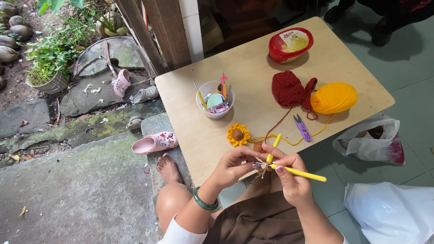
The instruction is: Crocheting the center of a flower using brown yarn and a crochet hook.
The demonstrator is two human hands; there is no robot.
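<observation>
Scene: I look down over a low wooden table (212,135) at the edge of a tiled porch, both of my hands working just off its near edge, above my lap.

Left hand (235,167): closed in a pinch, fingertips gripping a small brown crochet piece (258,147) and feeding the strand; a green bangle (203,201) sits on that wrist.

Right hand (291,178): curled shut around a yellow-handled crochet hook (300,173), its tip pointing left into the work between my fingers. A second yellow hook (274,147) rises between the two hands; I cannot tell which fingers steady it.

Where the work is: the brown piece hangs at the table's front edge, just beside a finished yellow crochet sunflower (238,134), with red and yellow strands running back to a red yarn ball (289,89) and a yellow yarn ball (333,97).

Nearby: purple thread snips (302,127) lie between the yarn and my hands; a clear cup of hooks and notions (215,99) and a red-lidded tub (290,44) stand farther back.

Doing it well, in my judgement: I should keep the pinch close to the hook tip, hold the strand evenly taut without dragging the balls, and keep the two colours from crossing.
</observation>
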